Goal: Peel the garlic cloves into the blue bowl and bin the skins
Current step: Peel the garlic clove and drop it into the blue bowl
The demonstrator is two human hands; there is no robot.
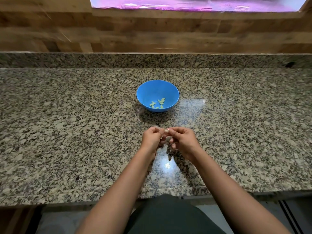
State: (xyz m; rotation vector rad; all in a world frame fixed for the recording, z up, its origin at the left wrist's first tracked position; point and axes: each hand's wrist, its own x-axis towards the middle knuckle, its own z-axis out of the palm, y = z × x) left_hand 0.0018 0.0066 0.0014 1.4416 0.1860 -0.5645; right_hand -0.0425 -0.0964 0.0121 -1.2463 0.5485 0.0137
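Nearest the viewer, below the grip, a dark garment [168, 215] sits at the front edge of the granite counter [67, 132], with both bare forearms reaching forward over it.

Grip: the left hand [152, 138] and right hand [183, 141] meet above the counter, fingers curled inward. Between them is one garlic clove [167, 130], only its pale tip showing. The right thumb and forefinger pinch it. The left fingertips close on its other end, though whether they hold skin or flesh cannot be told.

Step in hand, as judged: peeling a clove, part-way through the batch. How much skin remains on it is hidden by the fingers.

Next move, as judged: strip the last skin, then carry the bare clove forward and release it over the bowl, keeping the skin back for the bin.

Beyond the grip and slightly to its left stands the blue bowl [152, 92], well apart from the hands, with several peeled cloves [157, 103] lying in its bottom. Nothing lies on the counter between grip and bowl.

Further beyond: a granite upstand [152, 60], a wood-panelled wall [152, 31], and a window [194, 4] lit purple.

Finding: no bin and no stock of unpeeled cloves are in view, so their places cannot be stated.
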